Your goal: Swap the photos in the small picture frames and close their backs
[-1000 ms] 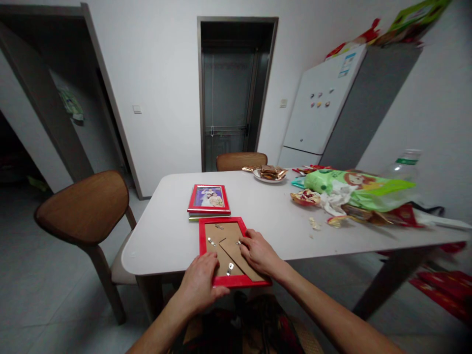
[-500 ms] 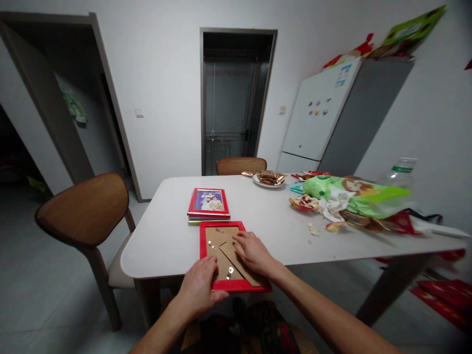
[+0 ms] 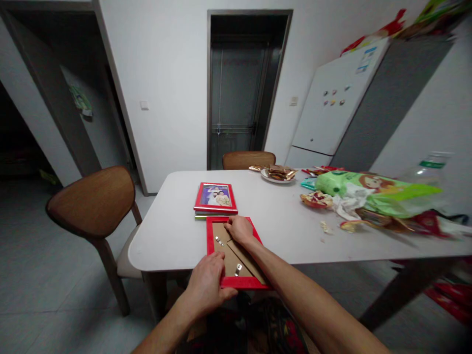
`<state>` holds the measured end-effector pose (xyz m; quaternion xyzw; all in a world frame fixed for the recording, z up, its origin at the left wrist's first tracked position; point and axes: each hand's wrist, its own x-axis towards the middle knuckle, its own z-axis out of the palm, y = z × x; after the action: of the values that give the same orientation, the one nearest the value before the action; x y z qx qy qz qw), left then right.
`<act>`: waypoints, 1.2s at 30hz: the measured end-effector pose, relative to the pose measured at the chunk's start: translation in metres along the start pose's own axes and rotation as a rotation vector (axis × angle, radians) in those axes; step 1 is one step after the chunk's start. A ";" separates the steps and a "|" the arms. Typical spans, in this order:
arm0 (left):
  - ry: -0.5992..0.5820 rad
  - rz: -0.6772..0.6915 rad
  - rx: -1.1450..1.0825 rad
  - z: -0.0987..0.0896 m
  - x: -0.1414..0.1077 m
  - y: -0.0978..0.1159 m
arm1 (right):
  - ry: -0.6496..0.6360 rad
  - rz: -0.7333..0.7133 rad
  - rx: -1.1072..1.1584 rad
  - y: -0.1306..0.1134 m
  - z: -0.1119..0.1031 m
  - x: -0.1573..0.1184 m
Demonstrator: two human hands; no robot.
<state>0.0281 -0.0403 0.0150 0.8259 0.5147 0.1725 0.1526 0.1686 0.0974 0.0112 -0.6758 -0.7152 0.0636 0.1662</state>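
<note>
A red picture frame lies face down over the table's near edge, its brown backing board with a folding stand facing up. My left hand grips the frame's near left side, thumb at the near edge and fingers over the left rail. At the far end of the backing, my right hand has its fingertips pinched where a small metal clip sits; the hand covers that clip. Two other metal clips show, a left clip and a near clip. Beyond lies a stack of frames, topped by a red photo frame.
The white table carries a plate of wrapped snacks, an opened pomegranate, peel scraps and a green plastic bag on the right. A wooden chair stands at the left, another chair behind the table.
My right hand has moved from the backing's right side to the clip at its far end. My left hand keeps its hold on the frame. The camera view has shifted slightly.
</note>
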 end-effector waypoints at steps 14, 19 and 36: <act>0.023 -0.021 0.020 -0.008 -0.002 0.006 | 0.031 0.020 0.088 0.000 -0.007 0.003; 0.024 -0.006 0.000 -0.006 -0.003 0.004 | -0.025 -0.227 0.169 0.001 -0.008 -0.028; 0.026 -0.001 -0.034 -0.008 -0.003 0.004 | -0.033 -0.673 -0.054 -0.016 -0.007 -0.050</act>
<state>0.0270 -0.0442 0.0236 0.8206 0.5142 0.1915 0.1601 0.1570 0.0459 0.0157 -0.4051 -0.9022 -0.0027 0.1482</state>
